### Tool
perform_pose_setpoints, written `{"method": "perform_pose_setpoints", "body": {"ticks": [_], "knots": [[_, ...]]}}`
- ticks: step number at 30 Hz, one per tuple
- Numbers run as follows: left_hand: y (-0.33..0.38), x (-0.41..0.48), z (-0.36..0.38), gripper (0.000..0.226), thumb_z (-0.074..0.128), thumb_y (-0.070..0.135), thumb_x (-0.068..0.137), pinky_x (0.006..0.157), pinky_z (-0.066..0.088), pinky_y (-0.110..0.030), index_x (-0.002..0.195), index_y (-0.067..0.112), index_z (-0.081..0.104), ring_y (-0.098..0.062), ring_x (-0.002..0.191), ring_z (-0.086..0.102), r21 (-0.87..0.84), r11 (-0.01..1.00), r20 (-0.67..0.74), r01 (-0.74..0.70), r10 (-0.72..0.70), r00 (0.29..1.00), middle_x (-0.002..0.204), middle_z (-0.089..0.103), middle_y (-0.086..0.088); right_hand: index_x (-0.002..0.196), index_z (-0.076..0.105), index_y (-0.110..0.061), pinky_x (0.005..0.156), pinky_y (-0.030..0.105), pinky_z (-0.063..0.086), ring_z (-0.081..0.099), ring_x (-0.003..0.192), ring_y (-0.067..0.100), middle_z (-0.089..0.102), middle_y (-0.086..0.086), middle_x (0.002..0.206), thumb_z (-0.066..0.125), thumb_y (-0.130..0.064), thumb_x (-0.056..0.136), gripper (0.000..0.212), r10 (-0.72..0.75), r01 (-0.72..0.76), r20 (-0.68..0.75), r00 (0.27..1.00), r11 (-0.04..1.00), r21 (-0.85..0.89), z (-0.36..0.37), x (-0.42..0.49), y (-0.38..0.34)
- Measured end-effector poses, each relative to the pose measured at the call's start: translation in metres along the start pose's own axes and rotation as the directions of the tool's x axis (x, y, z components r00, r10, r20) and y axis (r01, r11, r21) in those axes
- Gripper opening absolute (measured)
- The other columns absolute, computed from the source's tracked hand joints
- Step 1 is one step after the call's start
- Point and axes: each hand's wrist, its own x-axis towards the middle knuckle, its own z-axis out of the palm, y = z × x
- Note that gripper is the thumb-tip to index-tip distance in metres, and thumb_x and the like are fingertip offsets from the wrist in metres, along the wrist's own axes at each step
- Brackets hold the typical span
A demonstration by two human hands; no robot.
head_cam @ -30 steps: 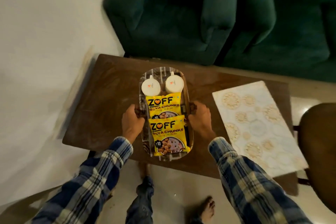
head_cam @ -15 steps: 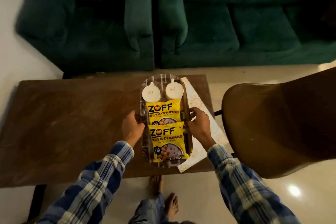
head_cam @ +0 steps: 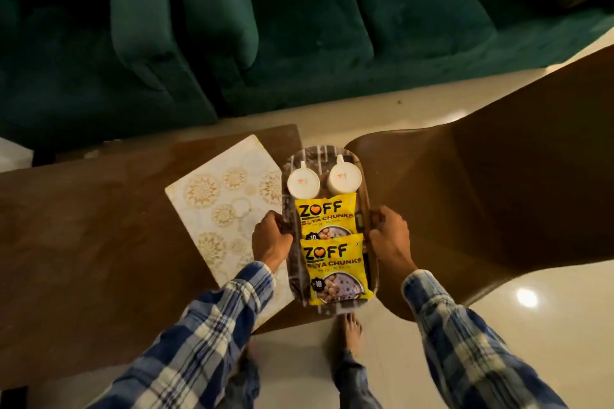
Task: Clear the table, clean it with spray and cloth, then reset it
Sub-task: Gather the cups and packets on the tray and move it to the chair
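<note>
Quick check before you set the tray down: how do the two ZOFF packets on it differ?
The far packet lies next to the two white cups; the near packet lies at the tray's near end. The near packet overlaps the far one, hiding its lower edge, while the near one shows whole. Both are yellow ZOFF Soya Chunks packs, lying flat, print up.

Matt wood table (head_cam: 83, 226); glossy plastic packets (head_cam: 332, 271); velvety sofa (head_cam: 299, 26).
</note>
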Motion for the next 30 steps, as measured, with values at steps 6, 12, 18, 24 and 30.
{"method": "perform_pose_setpoints", "body": {"ticks": [6, 12, 18, 24, 30], "knots": [[0.055, 0.023, 0.129, 0.032, 0.064, 0.01, 0.084, 0.095, 0.05, -0.041, 0.116, 0.012, 0.061, -0.032, 0.11, 0.063, -0.005, 0.999, 0.04, 0.053, -0.053, 0.998, 0.118, 0.069, -0.01, 0.112, 0.064, -0.016, 0.079, 0.035, 0.051, 0.065, 0.093, 0.021, 0.067, -0.002, 0.096, 0.06, 0.005, 0.084, 0.036, 0.041, -0.04, 0.019, 0.999, 0.998, -0.045, -0.064, 0.086, 0.079], [0.071, 0.061, 0.208, 0.017, 0.063, 0.009, 0.088, 0.087, 0.05, -0.037, 0.106, 0.009, 0.064, -0.032, 0.106, 0.064, -0.017, 0.998, 0.005, 0.064, -0.063, 0.998, 0.111, 0.071, -0.01, 0.101, 0.059, -0.022, 0.077, 0.04, 0.053, 0.064, 0.092, 0.021, 0.066, -0.004, 0.093, 0.057, 0.008, 0.088, 0.033, 0.058, -0.055, 0.08, 0.995, 0.998, -0.04, -0.068, 0.163, 0.136], [0.062, 0.074, 0.232, 0.016, 0.066, 0.005, 0.086, 0.078, 0.047, -0.033, 0.102, 0.007, 0.064, -0.029, 0.1, 0.066, -0.024, 0.999, -0.035, 0.028, -0.029, 0.999, 0.107, 0.072, -0.009, 0.096, 0.061, -0.022, 0.083, 0.047, 0.058, 0.066, 0.089, 0.02, 0.069, -0.002, 0.091, 0.062, 0.009, 0.084, 0.034, 0.027, -0.027, 0.057, 0.998, 1.0, 0.009, -0.058, 0.183, 0.154], [0.058, 0.076, 0.235, 0.021, 0.067, 0.002, 0.086, 0.084, 0.054, -0.038, 0.105, 0.01, 0.063, -0.025, 0.099, 0.069, -0.062, 0.998, -0.013, 0.009, -0.01, 1.0, 0.106, 0.074, -0.007, 0.104, 0.063, -0.019, 0.082, 0.042, 0.055, 0.066, 0.092, 0.019, 0.069, -0.003, 0.094, 0.066, 0.002, 0.088, 0.027, 0.016, -0.016, 0.054, 0.998, 1.0, -0.001, -0.059, 0.179, 0.151], [0.055, 0.067, 0.224, 0.034, 0.072, 0.018, 0.089, 0.086, 0.052, -0.035, 0.118, 0.012, 0.057, -0.015, 0.095, 0.064, -0.144, 0.989, 0.088, 0.007, 0.006, 0.996, 0.104, 0.068, 0.002, 0.11, 0.057, -0.029, 0.084, 0.043, 0.054, 0.066, 0.103, 0.024, 0.066, -0.005, 0.104, 0.064, -0.007, 0.092, 0.029, 0.037, -0.035, 0.032, 0.999, 0.998, -0.047, -0.059, 0.162, 0.143]]}}
